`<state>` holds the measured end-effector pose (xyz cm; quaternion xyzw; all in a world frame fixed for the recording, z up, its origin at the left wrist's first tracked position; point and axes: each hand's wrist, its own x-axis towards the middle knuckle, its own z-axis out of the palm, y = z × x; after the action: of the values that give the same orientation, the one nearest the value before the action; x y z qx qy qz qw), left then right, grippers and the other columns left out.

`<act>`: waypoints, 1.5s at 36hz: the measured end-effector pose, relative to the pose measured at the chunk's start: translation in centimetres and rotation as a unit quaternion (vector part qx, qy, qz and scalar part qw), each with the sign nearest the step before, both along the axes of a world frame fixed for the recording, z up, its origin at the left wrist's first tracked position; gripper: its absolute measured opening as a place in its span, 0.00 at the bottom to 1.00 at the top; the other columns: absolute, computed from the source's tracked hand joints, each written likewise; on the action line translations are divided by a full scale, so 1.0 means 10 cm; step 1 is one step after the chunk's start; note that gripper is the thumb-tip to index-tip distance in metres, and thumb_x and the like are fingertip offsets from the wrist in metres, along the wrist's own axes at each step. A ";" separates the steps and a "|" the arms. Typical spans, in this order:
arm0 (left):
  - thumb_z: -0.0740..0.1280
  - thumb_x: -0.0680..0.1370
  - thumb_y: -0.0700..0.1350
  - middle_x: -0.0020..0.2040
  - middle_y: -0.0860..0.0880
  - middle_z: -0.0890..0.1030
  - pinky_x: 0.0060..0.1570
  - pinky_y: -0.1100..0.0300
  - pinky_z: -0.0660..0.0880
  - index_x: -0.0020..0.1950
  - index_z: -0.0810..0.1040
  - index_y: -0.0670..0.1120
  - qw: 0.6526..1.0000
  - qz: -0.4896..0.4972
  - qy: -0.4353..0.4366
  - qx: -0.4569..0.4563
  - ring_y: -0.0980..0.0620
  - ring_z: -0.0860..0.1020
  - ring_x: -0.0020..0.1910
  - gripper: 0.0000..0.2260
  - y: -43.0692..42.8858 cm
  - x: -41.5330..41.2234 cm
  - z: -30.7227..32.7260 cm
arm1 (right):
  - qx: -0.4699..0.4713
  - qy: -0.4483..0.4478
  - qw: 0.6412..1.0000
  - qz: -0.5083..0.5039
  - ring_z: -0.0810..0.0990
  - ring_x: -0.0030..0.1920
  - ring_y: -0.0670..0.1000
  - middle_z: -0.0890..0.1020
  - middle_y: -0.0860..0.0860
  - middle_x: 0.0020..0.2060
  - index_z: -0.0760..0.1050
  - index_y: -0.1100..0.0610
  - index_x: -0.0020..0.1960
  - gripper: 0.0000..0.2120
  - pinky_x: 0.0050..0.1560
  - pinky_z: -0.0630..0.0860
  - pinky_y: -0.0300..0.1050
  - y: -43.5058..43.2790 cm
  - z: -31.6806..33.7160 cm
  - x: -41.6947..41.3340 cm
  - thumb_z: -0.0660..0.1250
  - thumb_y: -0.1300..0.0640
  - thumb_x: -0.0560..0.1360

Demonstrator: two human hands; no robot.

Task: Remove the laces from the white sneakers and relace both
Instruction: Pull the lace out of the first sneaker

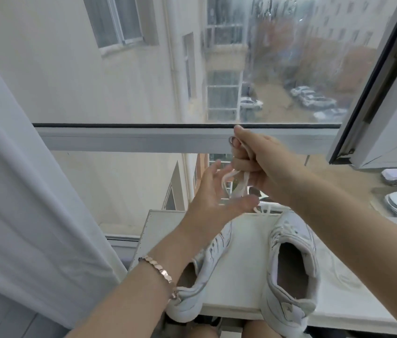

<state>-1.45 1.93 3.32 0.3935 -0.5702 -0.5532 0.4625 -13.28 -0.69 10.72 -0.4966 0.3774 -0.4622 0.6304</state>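
Observation:
Two white sneakers stand on a white board (pixel 239 269) by the window, toes pointing away from me. The left sneaker (pixel 202 276) is partly hidden behind my left forearm. The right sneaker (pixel 290 269) shows its open mouth. My right hand (pixel 256 157) is raised in front of the window frame and grips a bunched white lace (pixel 237 184), whose loops hang below the fist. My left hand (pixel 212 196) is held just below it with fingers spread, thumb touching the hanging lace loops.
A large window (pixel 192 132) fills the view, with an opened sash (pixel 375 118) at the right. A white curtain (pixel 34 191) hangs at the left. The windowsill (pixel 353 289) extends to the right of the board.

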 end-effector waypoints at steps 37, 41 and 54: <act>0.57 0.81 0.41 0.28 0.48 0.72 0.29 0.64 0.77 0.44 0.74 0.41 0.846 0.229 0.455 0.160 0.53 0.76 0.24 0.10 0.48 1.42 0.48 | -0.179 0.243 0.946 0.122 0.67 0.27 0.40 0.69 0.44 0.27 0.78 0.55 0.51 0.08 0.30 0.64 0.33 0.46 -0.72 1.33 0.68 0.52 0.74; 0.57 0.81 0.41 0.30 0.48 0.72 0.26 0.67 0.75 0.44 0.75 0.41 0.817 0.260 0.475 0.196 0.55 0.75 0.23 0.10 0.57 1.63 0.31 | -0.097 0.231 0.933 0.257 0.70 0.30 0.40 0.72 0.42 0.30 0.79 0.46 0.45 0.02 0.36 0.67 0.31 0.54 -0.72 1.43 0.69 0.50 0.73; 0.55 0.82 0.38 0.36 0.47 0.74 0.28 0.69 0.74 0.45 0.75 0.41 0.812 0.371 0.416 0.170 0.58 0.74 0.24 0.11 0.99 2.21 -0.14 | -0.061 0.276 0.903 0.324 0.61 0.28 0.47 0.61 0.49 0.27 0.71 0.54 0.38 0.12 0.27 0.60 0.37 1.06 -1.02 2.13 0.68 0.48 0.73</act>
<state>20.64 11.88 1.91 0.3798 -0.0304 -0.5386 0.7515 7.99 9.94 0.50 -0.7364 0.3258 -0.0993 0.5845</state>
